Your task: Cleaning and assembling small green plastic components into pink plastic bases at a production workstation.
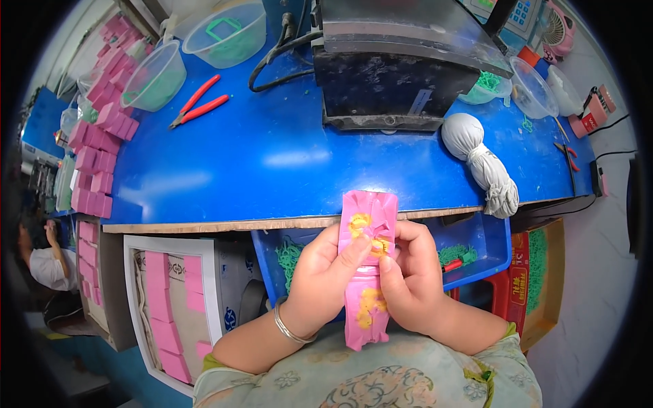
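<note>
Above my lap, just off the table's front edge, I hold a pink rubber mold [367,299], opened out lengthwise. Yellow patches mark its upper and lower parts, and a crease or fold crosses the middle. My left hand [323,268] grips the left side, its thumb resting on the upper yellow patch. From the other side my right hand [415,275] pinches the mold near the middle, thumb on its face and fingers behind. Most fingertips are hidden behind the mold. I cannot make out whether the yellow is loose pieces or colouring.
A blue tray [500,238] with green scraps sits beneath my hands. On the blue table [224,163] are red-handled pliers [197,103], plastic bowls [155,76], a black machine [388,85] and a white cloth bundle [479,160]. Pink blocks [92,170] are stacked left; a person [51,268] sits beyond.
</note>
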### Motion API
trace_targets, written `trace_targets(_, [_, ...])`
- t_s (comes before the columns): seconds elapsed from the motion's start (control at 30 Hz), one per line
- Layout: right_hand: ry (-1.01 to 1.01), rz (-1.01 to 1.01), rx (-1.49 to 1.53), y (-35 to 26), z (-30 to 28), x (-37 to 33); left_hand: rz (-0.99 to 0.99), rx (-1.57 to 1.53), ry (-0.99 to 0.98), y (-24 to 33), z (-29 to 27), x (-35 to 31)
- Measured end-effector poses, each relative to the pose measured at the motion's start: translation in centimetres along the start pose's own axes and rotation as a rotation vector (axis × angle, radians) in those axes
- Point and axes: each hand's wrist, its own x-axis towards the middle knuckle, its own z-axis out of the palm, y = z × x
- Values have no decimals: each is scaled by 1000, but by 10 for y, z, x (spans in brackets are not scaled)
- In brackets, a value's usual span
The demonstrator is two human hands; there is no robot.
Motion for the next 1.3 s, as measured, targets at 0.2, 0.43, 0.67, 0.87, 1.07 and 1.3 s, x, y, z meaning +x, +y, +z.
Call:
trace_targets(0.2, [-12,78,129,-6,-2,-3,4,15,-27,-1,1,-4])
trace_targets(0.43, [31,200,318,-16,-6,-8,168,461,-22,1,1,-9])
trace_targets(0.67, [-67,121,-148,-18,-26,-4,217,440,3,-3,-2,-12])
trace_targets(0.87, [-43,175,124,-18,-25,-6,514,926,-193,7,-7,-11])
trace_targets(1.07, [-63,99,-43,-18,-31,-6,456,1017,-281,7,-5,-11])
trace_targets(1.3, [-116,-36,-191,-13,-30,-1,314,384,-157,4,-5,-11])
